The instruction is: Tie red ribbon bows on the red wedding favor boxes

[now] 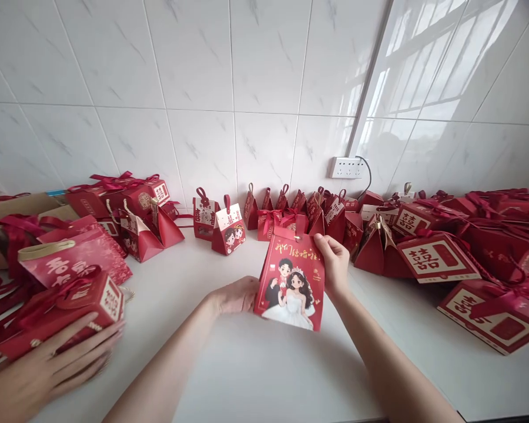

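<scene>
In front of me is a red paper gift box [291,282] printed with a cartoon bride and groom and gold lettering. My left hand [241,294] grips its lower left edge, with the fingertips partly hidden behind it. On the upper right edge, my right hand [332,264] pinches it, thumb near the top and fingers behind. The box is held tilted above the white table [247,364]. Close behind it stand a small red-and-white box with a loop handle [230,229] and a red box with a ribbon bow [282,223].
At the left, another person's hand [66,358] rests on a red ribboned box [92,299]. More boxes [145,235] crowd the left side. Several red boxes with white labels [438,258] are piled on the right. A power strip [348,168] hangs on the tiled wall [198,59].
</scene>
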Action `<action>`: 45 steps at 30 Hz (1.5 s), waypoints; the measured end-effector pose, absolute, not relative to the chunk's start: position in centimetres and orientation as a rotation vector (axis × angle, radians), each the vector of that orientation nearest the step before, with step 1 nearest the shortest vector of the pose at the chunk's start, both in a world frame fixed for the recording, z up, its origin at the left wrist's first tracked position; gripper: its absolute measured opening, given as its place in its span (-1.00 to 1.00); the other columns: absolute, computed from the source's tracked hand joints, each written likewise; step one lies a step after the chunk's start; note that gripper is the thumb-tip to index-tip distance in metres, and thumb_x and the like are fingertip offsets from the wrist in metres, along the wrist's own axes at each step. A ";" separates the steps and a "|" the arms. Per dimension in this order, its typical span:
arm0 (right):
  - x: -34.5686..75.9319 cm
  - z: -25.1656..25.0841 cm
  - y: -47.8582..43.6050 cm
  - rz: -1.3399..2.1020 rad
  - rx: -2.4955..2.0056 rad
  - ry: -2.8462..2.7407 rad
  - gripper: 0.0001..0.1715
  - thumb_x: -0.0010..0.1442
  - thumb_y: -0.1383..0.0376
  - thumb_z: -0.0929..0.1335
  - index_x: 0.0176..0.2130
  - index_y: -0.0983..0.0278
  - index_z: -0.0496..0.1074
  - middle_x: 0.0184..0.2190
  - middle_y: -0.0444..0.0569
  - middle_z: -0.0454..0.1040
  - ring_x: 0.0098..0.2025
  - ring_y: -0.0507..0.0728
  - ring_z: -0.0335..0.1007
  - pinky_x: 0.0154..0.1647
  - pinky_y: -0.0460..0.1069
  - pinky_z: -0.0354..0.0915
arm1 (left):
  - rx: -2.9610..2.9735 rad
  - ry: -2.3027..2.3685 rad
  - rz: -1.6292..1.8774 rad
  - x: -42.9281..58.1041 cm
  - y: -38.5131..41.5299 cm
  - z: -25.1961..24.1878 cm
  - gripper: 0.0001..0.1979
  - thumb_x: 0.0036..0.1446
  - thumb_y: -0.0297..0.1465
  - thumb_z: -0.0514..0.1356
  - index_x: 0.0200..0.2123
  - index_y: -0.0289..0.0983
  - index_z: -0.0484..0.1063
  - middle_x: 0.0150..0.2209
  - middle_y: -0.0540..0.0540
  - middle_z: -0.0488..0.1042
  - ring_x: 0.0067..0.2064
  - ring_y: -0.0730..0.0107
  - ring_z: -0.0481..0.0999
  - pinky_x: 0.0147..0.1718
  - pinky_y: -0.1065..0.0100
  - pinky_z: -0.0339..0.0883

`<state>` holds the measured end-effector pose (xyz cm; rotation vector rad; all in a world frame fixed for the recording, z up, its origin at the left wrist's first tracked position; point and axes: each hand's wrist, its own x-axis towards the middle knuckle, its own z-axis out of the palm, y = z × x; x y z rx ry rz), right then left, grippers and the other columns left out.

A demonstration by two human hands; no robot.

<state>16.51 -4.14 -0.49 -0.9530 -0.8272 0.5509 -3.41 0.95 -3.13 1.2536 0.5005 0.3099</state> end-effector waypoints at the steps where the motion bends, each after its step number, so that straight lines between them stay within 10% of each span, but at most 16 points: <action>1: 16.4 -0.4 -4.2 0.599 -0.968 -0.845 -0.47 -0.12 -0.01 0.44 -0.67 0.25 0.15 -0.69 -0.23 0.12 -0.64 -0.05 -0.04 -0.65 -0.12 0.01 | 1.292 0.498 0.257 -3.6 0.8 -3.1 -0.69 -0.07 -0.13 0.31 -0.36 -0.24 0.55 -0.30 -0.14 0.59 -0.19 0.14 0.56 -0.13 0.10 0.39; 7: 15.0 -0.2 -4.8 0.737 -0.986 -0.987 -0.44 -0.14 -0.02 0.45 -0.71 0.26 0.14 -0.70 -0.22 0.12 -0.63 -0.06 -0.03 -0.66 -0.13 -0.03 | 1.371 0.559 0.258 -3.8 -0.4 -2.9 -0.66 -0.41 -0.25 0.44 -0.46 -0.22 0.53 -0.43 -0.01 0.57 -0.35 0.14 0.59 -0.36 0.07 0.44; 18: 14.5 -0.6 -5.0 0.688 -0.909 -0.992 -0.43 -0.08 0.03 0.44 -0.70 0.27 0.07 -0.66 -0.23 0.04 -0.61 -0.07 -0.13 -0.63 -0.13 -0.09 | 1.172 0.711 0.387 -4.2 0.9 -3.1 -0.84 -0.36 -0.56 0.27 -0.55 -0.30 0.50 -0.57 0.02 0.52 -0.45 0.10 0.58 -0.43 0.00 0.41; 36: 14.5 -0.8 -4.8 0.675 -0.886 -1.048 -0.44 -0.02 0.03 0.41 -0.67 0.26 0.09 -0.65 -0.23 0.06 -0.60 -0.06 -0.10 -0.61 -0.13 -0.06 | 1.134 0.588 0.179 -4.0 0.7 -3.1 -0.83 -0.25 -0.36 0.23 -0.48 -0.27 0.51 -0.51 -0.05 0.54 -0.27 0.05 0.57 -0.30 0.03 0.38; 45: 14.0 -1.6 -4.7 0.385 -1.049 -1.276 -0.62 0.13 0.06 0.34 -0.55 0.25 0.29 -0.58 -0.17 0.25 -0.52 0.00 0.13 -0.56 -0.11 0.13 | 1.307 0.536 1.230 -2.6 0.2 -1.3 -0.67 0.08 -0.07 0.01 -0.22 -0.08 0.40 -0.20 -0.04 0.54 -0.12 0.10 0.50 -0.16 0.10 0.38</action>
